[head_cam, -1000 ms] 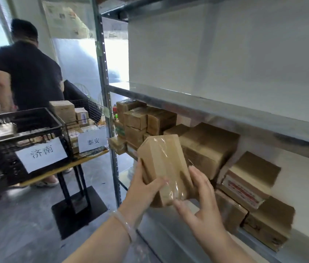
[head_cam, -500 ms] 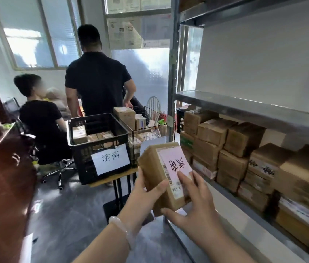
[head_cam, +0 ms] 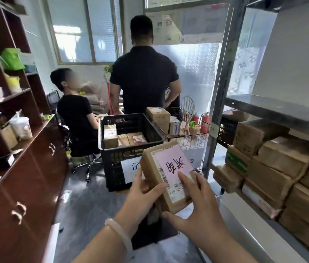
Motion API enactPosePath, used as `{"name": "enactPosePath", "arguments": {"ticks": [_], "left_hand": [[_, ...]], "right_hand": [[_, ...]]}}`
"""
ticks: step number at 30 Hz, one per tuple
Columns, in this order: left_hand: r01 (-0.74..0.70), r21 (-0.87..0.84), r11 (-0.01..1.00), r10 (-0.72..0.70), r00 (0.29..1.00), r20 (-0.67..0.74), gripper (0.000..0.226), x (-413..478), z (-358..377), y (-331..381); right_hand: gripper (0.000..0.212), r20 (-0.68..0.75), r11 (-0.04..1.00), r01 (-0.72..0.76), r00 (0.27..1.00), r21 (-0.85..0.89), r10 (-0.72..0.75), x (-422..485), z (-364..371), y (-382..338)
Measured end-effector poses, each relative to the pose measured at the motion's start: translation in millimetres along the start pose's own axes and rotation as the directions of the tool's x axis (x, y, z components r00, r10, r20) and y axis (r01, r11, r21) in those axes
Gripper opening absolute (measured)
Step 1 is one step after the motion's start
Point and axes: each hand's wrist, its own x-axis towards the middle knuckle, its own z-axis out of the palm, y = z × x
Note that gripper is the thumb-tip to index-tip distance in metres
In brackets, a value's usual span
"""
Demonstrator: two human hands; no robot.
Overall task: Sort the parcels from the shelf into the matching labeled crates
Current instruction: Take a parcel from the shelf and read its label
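i have the parcel (head_cam: 161, 179) up in front of me, a brown cardboard box tilted with its labelled face toward me, held in the air between the black crate (head_cam: 130, 118) and the metal shelf (head_cam: 275, 109). a pink label (head_cam: 170, 162) with handwritten characters lies over a white barcode sticker (head_cam: 178, 188) on that face.

my left hand (head_cam: 142, 194) grips the parcel's left side, thumb curled across the near face and the fingers wrapped behind, out of sight. my right hand (head_cam: 199, 209) is spread, fingers straight and flat on the lower part of the labelled face, thumb stretched along the near bottom corner. a pale bracelet (head_cam: 119, 234) sits on my left wrist.

the black crate stands just beyond the parcel, with a few small boxes (head_cam: 110, 136) inside and a white paper sign (head_cam: 129, 171) on its near wall, partly hidden by the parcel. to its right is a wire basket (head_cam: 193, 143) holding more boxes. on the right, stacked parcels (head_cam: 282, 164) fill the metal shelf's lower level.

far behind the crate a person in a dark shirt (head_cam: 144, 80) stands with their back to me, and another (head_cam: 75, 111) sits to the left. a dark wooden cabinet (head_cam: 26, 186) runs along the left.
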Motion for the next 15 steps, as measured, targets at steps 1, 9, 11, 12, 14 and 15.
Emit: {"name": "enactPosePath", "arguments": {"ticks": [1,9,11,12,14,15], "left_hand": [[-0.011,0.021,1.0,0.011,1.0,-0.022,0.088,15,-4,0],[-0.043,0.137,0.99,0.055,0.995,-0.085,0.074,138,-10,16],[-0.056,0.143,0.988,0.075,0.988,-0.132,0.072,167,-12,22],[-0.052,0.128,0.99,0.071,0.986,-0.149,0.078,181,-13,24],[-0.025,0.095,0.995,0.039,0.987,-0.156,0.086,206,-16,28],[-0.005,0.086,0.996,0.018,0.988,-0.15,0.085,217,-18,29]], "right_hand": [[0.097,0.0,1.0,0.013,1.0,0.005,-0.013,14,5,7],[0.101,0.067,0.99,0.126,0.99,-0.064,-0.122,140,22,61],[0.101,0.108,0.982,0.169,0.981,-0.084,-0.16,170,21,77],[0.101,0.132,0.978,0.188,0.976,-0.092,-0.175,185,20,85],[0.102,0.181,0.967,0.233,0.96,-0.104,-0.212,210,21,98],[0.102,0.21,0.959,0.259,0.95,-0.113,-0.232,221,22,103]]}}
